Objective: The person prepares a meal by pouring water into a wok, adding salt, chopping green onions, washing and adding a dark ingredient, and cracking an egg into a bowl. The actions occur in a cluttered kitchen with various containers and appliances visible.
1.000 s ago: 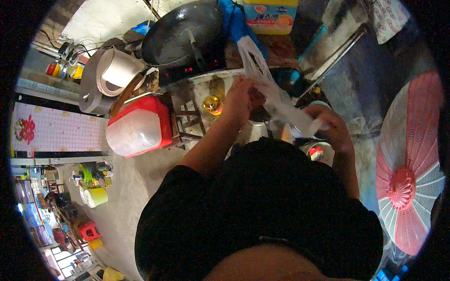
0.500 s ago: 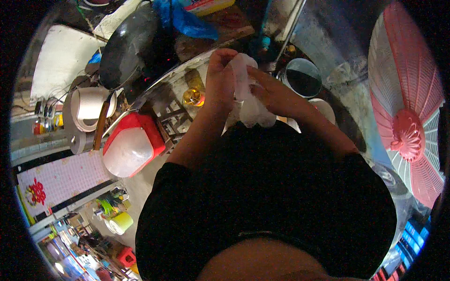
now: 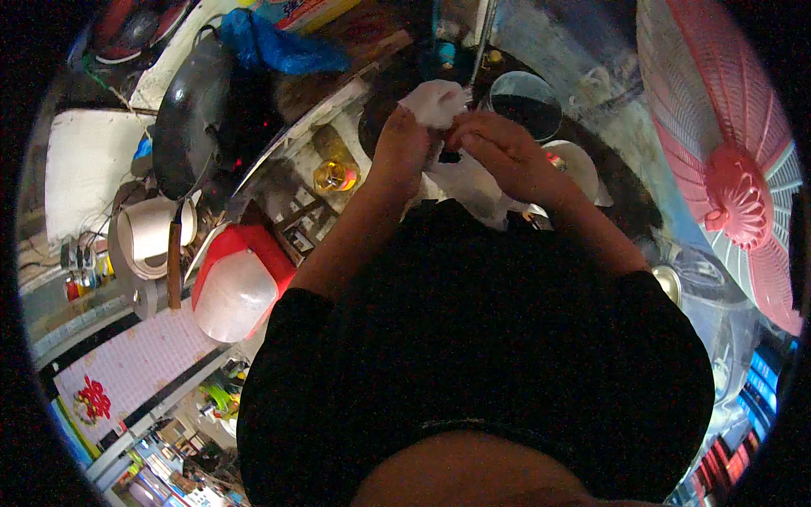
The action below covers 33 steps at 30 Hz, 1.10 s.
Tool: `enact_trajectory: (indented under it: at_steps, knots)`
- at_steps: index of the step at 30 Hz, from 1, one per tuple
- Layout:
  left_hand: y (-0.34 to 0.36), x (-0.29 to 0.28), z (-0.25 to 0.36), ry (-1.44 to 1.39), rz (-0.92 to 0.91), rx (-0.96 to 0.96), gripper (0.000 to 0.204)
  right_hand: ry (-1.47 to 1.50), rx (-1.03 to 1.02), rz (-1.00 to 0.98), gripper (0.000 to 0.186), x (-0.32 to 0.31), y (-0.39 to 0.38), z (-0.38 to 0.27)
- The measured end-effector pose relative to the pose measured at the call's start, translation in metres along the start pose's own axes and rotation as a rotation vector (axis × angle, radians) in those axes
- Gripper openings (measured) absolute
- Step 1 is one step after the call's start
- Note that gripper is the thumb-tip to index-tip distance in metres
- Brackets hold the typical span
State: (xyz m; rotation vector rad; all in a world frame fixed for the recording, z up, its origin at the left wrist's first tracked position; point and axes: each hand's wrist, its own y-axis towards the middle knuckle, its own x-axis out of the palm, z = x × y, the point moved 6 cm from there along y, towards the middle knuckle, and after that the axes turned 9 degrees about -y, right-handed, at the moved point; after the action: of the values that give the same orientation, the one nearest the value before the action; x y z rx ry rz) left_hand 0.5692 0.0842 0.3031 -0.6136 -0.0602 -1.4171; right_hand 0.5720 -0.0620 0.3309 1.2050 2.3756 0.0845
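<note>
Above the work area, my left hand (image 3: 404, 150) is closed on a thin, whitish, crumpled plastic sheet (image 3: 438, 103), which covers its fingertips. Close beside it, my right hand (image 3: 507, 152) has its fingers bent and pressed together toward the left hand; what lies between them is hidden. More pale, see-through plastic (image 3: 473, 190) hangs or lies below both hands, against my dark shirt. Whether it is one piece with the upper sheet I cannot tell. A white round dish (image 3: 581, 165) shows partly behind my right wrist.
A container with yellow liquid (image 3: 336, 176) stands left of my left wrist. A dark-filled tub (image 3: 525, 106) sits beyond my right hand. Leftward are a black wok (image 3: 190, 118), a red-and-white container (image 3: 236, 291) and a pale pot (image 3: 156, 237). A pink fan (image 3: 731, 177) stands at right.
My hands have changed their grip: the plastic, earlier hanging long between them, is now bunched over the left fingertips. My right fingers have curled in. The view has turned and shifted slightly.
</note>
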Motion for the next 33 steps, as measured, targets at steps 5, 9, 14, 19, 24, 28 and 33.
enact_trajectory:
  at_steps: [5, 9, 14, 19, 24, 28, 33]
  knots:
    - [0.006, 0.021, -0.008, -0.028, -0.08, -0.142, 0.026, 0.033, 0.366, -0.099, 0.028, 0.027, -0.004, 0.081]
    - [-0.004, 0.031, -0.031, 0.01, -0.202, -0.303, 0.026, -0.416, 0.403, -0.25, 0.029, 0.068, -0.028, 0.167]
    - [-0.029, 0.066, -0.02, 0.715, -0.485, 0.573, 0.029, -0.061, 0.292, 0.111, 0.031, 0.082, -0.043, 0.254]
    - [-0.013, 0.039, -0.025, -0.044, -0.302, -0.255, 0.026, -0.636, 0.405, -0.07, 0.033, 0.053, -0.046, 0.202]
    - [0.012, 0.012, -0.002, -0.167, -0.057, -0.227, 0.024, -0.205, 0.73, -0.12, 0.05, 0.013, -0.063, 0.14]
    - [0.026, 0.021, -0.021, -0.176, -0.109, -0.186, 0.024, 0.675, 0.742, 0.155, 0.054, -0.002, -0.078, 0.123]
    - [0.059, 0.032, -0.069, -0.184, -0.141, -0.394, 0.027, 1.128, 0.386, 0.408, 0.06, -0.036, -0.109, 0.086]
